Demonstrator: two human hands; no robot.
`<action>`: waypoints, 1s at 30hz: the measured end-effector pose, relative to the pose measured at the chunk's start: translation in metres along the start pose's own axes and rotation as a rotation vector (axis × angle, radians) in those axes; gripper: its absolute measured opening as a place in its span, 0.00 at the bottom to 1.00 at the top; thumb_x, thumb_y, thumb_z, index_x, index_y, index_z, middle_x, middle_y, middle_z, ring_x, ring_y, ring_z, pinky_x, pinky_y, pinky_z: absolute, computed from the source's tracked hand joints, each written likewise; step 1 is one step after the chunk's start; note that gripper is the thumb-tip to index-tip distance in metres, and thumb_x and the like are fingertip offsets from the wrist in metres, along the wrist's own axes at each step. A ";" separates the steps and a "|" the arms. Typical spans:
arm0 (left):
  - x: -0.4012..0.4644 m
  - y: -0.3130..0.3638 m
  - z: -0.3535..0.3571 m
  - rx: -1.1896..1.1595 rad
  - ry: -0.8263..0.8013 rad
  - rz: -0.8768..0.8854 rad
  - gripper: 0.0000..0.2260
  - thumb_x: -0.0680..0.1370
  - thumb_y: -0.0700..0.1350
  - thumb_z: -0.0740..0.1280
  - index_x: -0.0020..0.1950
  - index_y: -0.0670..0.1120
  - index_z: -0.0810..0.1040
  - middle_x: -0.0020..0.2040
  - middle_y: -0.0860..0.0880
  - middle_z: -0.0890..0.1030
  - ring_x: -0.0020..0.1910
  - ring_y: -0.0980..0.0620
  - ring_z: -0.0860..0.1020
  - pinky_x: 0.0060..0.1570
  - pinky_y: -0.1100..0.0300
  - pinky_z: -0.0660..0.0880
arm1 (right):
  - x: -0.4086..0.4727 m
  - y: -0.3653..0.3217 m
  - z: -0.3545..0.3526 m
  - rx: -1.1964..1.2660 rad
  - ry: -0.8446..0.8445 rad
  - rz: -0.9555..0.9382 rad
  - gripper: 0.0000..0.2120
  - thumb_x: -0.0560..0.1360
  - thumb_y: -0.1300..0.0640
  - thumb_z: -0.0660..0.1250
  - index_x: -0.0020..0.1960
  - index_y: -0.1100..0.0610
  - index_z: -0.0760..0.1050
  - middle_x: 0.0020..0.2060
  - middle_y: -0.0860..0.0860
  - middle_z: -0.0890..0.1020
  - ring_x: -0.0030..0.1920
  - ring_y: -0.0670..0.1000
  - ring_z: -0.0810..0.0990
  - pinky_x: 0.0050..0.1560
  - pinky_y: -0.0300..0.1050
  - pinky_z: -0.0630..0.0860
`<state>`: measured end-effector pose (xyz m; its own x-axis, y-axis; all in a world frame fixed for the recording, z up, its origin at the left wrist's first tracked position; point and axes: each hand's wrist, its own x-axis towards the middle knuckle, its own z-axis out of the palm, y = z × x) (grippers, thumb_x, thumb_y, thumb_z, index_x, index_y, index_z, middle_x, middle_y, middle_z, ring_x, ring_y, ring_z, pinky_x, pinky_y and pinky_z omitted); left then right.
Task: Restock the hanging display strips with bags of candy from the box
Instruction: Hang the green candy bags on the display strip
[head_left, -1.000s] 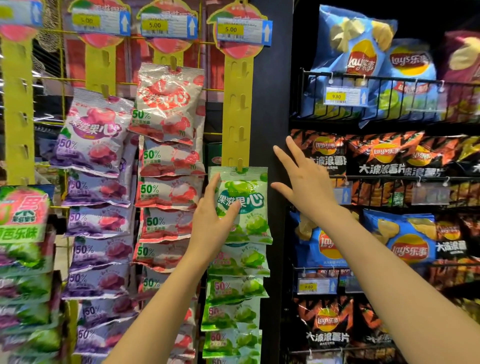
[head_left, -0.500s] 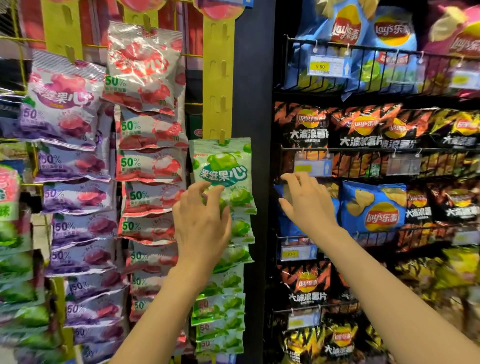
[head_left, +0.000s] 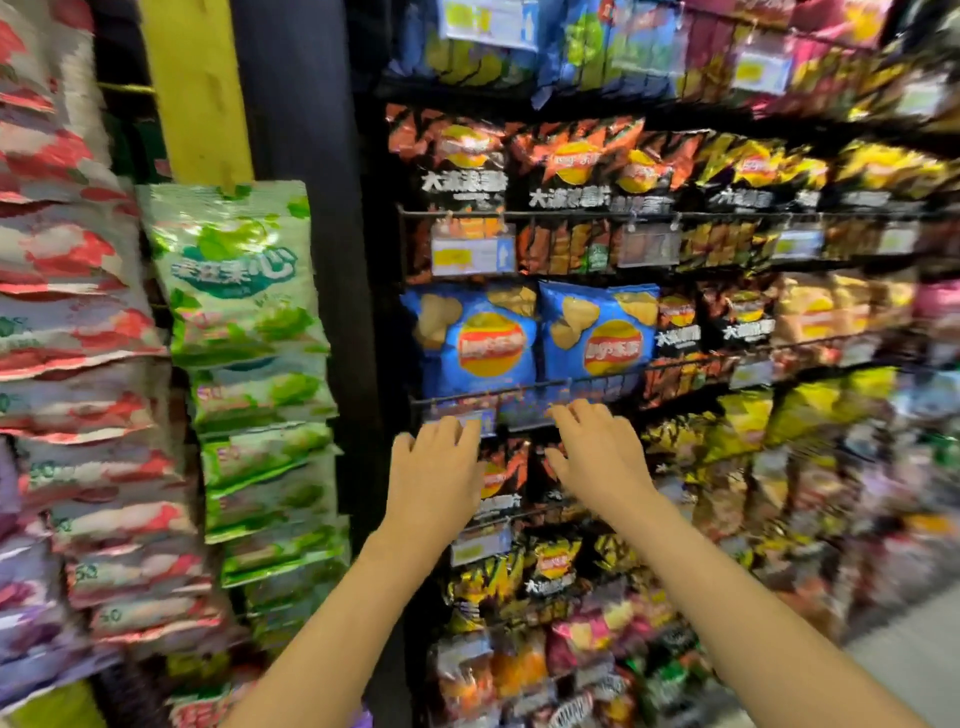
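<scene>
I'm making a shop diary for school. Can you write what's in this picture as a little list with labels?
place: shop aisle
left hand: empty, fingers loosely bent
right hand: empty, fingers loosely bent
green candy bags: hanging in a column on the yellow strip
red candy bags: left of the green ones
blue chip bags: on the wire rack, above both hands
picture: blurry

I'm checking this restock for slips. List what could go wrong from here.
1. Both hands, left hand and right hand, are empty in front of the chip rack, away from the yellow strip; they might bump the blue chip bags.
2. The top green candy bag hangs alone at the strip's lowest visible hook; it may slip off.
</scene>
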<state>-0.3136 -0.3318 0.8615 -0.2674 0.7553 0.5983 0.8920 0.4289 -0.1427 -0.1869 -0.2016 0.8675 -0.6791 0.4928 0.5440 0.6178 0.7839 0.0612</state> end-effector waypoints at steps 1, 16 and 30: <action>0.000 0.016 0.007 -0.012 -0.046 0.019 0.15 0.72 0.49 0.71 0.56 0.45 0.76 0.45 0.46 0.78 0.42 0.44 0.78 0.39 0.52 0.72 | -0.011 0.014 0.002 0.004 -0.021 0.016 0.20 0.78 0.51 0.60 0.68 0.56 0.66 0.58 0.54 0.75 0.58 0.56 0.75 0.51 0.48 0.73; -0.024 0.274 0.088 -0.187 -0.410 0.163 0.18 0.82 0.49 0.53 0.71 0.45 0.62 0.67 0.45 0.70 0.65 0.45 0.69 0.62 0.50 0.66 | -0.185 0.230 0.039 -0.017 -0.378 0.178 0.21 0.78 0.54 0.62 0.69 0.58 0.67 0.60 0.58 0.75 0.61 0.59 0.74 0.55 0.53 0.73; -0.034 0.392 0.161 -0.237 -0.686 0.235 0.16 0.80 0.45 0.56 0.68 0.44 0.65 0.65 0.43 0.71 0.62 0.43 0.71 0.60 0.48 0.67 | -0.274 0.333 0.104 -0.042 -0.785 0.335 0.25 0.79 0.50 0.59 0.73 0.55 0.57 0.67 0.54 0.68 0.67 0.56 0.67 0.62 0.50 0.67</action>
<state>-0.0132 -0.1094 0.6587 -0.1584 0.9854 -0.0617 0.9871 0.1595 0.0133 0.1633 -0.0363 0.6517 -0.5263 0.8271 -0.1971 0.8386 0.5433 0.0403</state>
